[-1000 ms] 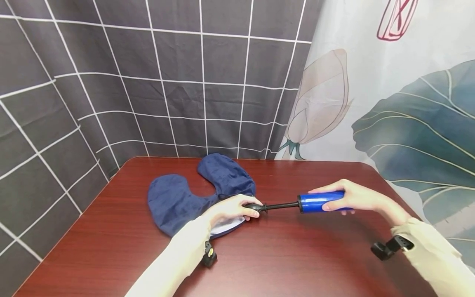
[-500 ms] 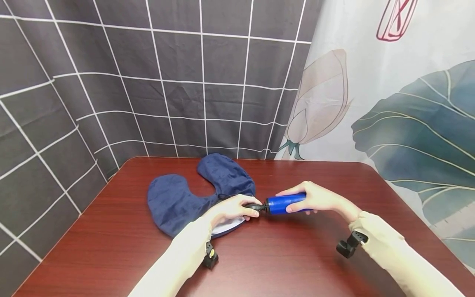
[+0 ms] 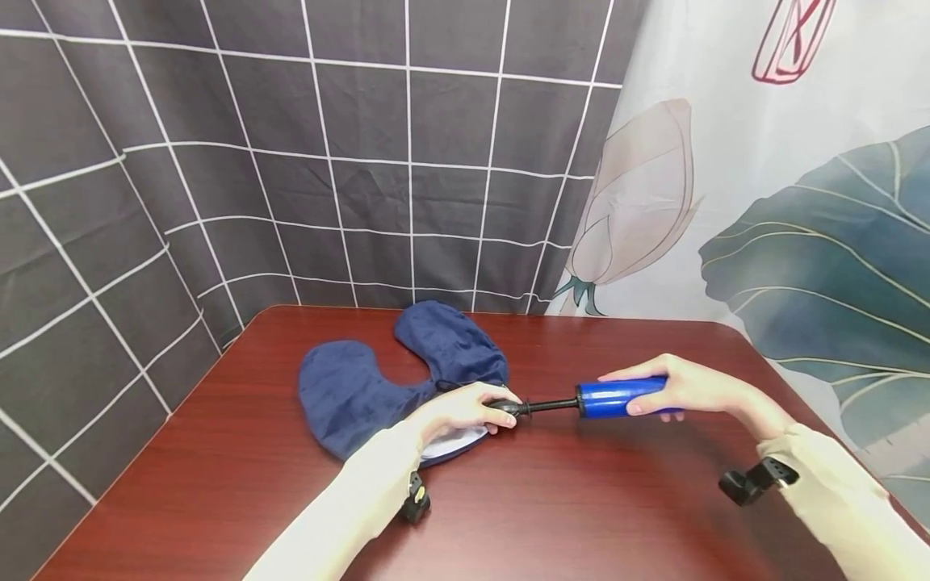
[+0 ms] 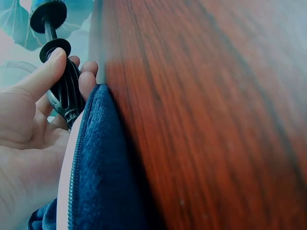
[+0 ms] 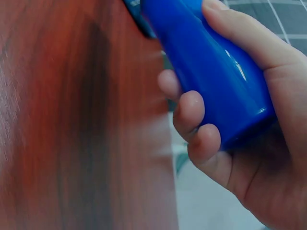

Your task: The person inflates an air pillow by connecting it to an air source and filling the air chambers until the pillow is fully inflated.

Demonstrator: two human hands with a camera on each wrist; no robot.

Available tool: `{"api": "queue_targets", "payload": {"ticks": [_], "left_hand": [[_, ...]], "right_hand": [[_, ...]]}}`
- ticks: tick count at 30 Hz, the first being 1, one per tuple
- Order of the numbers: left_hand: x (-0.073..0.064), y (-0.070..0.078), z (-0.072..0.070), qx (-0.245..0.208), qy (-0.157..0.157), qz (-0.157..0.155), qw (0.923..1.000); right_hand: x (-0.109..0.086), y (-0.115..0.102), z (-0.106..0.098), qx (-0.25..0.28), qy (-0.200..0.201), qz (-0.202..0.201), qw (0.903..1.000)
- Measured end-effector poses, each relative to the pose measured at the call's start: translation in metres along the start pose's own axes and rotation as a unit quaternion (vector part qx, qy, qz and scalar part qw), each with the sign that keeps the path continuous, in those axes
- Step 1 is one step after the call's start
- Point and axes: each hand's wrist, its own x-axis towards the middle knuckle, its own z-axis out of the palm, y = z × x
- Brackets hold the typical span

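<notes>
A blue hand pump [image 3: 610, 398] is held sideways above the table, its black rod drawn out of the barrel. My right hand [image 3: 690, 386] grips the blue barrel, fingers curled round it in the right wrist view [image 5: 216, 76]. The left hand [image 3: 465, 407] holds the pump's ribbed black handle [image 4: 69, 91] between thumb and fingers. Beneath that hand lies a navy U-shaped neck pillow [image 3: 356, 395], with an unzipped edge and white lining [image 3: 454, 442] showing. A zipper [image 4: 76, 167] runs along its edge close to the left palm. What joins the pump to the pillow, if anything, is hidden.
The reddish-brown wooden table [image 3: 545, 516] extends around the pillow and in front of both hands. A dark grid-patterned curtain [image 3: 363, 161] hangs behind it, and a light floral one [image 3: 654, 202] at the right. Both wrists wear black cameras.
My right hand first pushed the barrel left up to the handle, then drew it back right, so the rod shows again. The left hand keeps its grip on the handle.
</notes>
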Motion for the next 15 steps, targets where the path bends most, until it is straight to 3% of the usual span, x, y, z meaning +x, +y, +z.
{"api": "queue_targets", "payload": {"ticks": [8, 15], "left_hand": [[0.002, -0.001, 0.003, 0.000, 0.000, 0.002, 1.0000], [0.002, -0.001, 0.002, -0.009, 0.008, -0.006, 0.9999]], "right_hand": [[-0.028, 0.013, -0.018, 0.002, 0.014, 0.009, 0.9999], [-0.003, 0.005, -0.006, 0.008, 0.008, 0.000, 0.9999]]}}
